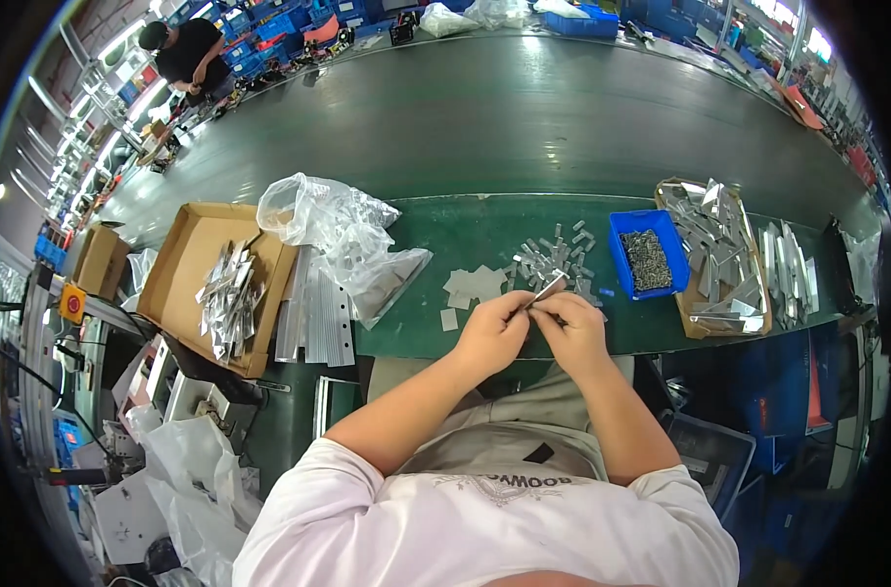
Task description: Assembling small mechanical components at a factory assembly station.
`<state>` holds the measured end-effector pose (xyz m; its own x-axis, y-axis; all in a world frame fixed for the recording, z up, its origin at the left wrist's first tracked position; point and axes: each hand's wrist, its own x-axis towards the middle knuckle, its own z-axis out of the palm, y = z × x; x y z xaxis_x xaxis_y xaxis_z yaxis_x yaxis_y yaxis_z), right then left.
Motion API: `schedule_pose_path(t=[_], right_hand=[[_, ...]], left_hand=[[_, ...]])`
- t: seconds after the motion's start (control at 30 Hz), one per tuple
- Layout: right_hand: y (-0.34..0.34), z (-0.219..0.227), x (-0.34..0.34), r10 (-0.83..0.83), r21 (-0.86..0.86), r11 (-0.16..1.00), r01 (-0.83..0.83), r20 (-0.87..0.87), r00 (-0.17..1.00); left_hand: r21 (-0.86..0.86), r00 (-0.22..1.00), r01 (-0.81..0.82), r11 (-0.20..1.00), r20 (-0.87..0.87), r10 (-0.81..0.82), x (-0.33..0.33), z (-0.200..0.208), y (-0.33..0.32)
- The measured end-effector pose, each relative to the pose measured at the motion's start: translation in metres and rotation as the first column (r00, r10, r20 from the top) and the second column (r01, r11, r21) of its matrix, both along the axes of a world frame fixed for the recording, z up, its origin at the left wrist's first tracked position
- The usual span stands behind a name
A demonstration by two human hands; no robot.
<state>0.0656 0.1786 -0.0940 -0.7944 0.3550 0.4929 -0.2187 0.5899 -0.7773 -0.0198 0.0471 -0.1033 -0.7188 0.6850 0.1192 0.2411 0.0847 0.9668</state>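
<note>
Green table (465,217): carries everything listed below; the work sits at its near edge, in front of the person.
Left cardboard box (184,256): shallow, open, tilted in my view; holds 1 loose heap of shiny metal strips (232,303).
Clear plastic bag (352,230): slumped between that box and the work area; I see greyish contents through the film, too blurred to identify.
Right cardboard tray (693,305): piled with bright flat metal parts (714,235), some leaning on the rim.
Blue bin (617,240): just left of the tray; small dark-grey metal parts (647,260) cover its bottom, type too small for me to tell.
Hands: 2, brought together; left hand (494,333) and right hand (574,328) both have fingers pinching the metal piece near its lower end.
White squares (477,284): thin, overlapping, left of the clear bits.
Metal piece (551,288): held above the table's near edge, pointing up and right. I judge it light, stiff, fairly slippery, easily scratched; I would grip it by the edges.
Clear bits (543,259): small, scattered beyond the fingers.
</note>
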Motion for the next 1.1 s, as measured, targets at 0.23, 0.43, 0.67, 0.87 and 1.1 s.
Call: schedule_pose_path(t=[0.23,0.43,0.67,0.87,1.1], right_hand=[[0.006,-0.013,-0.004,-0.097,0.113,0.987,0.112,-0.130,0.987],[0.000,-0.007,-0.011,-0.284,-0.078,0.959,0.273,-0.314,0.906],[0.021,-0.020,-0.003,0.132,-0.419,0.904,-0.088,0.077,0.988],[0.012,-0.012,-0.006,0.039,-0.087,0.996,-0.034,0.057,0.998],[0.019,-0.022,-0.003,0.082,-0.174,0.981,-0.089,-0.045,0.996]], left_hand=[[0.021,0.992,-0.001,1.000,-0.125,0.004,0.001,0.002,-0.001],[0.059,0.991,0.080,0.995,-0.108,-0.073,0.004,0.010,-0.004],[0.123,0.989,0.122,0.985,-0.097,-0.110,0.004,0.005,-0.002],[0.075,0.987,0.157,0.985,-0.029,-0.155,0.001,0.008,-0.013],[0.162,0.969,0.125,0.979,-0.232,-0.085,0.002,0.012,-0.016]])
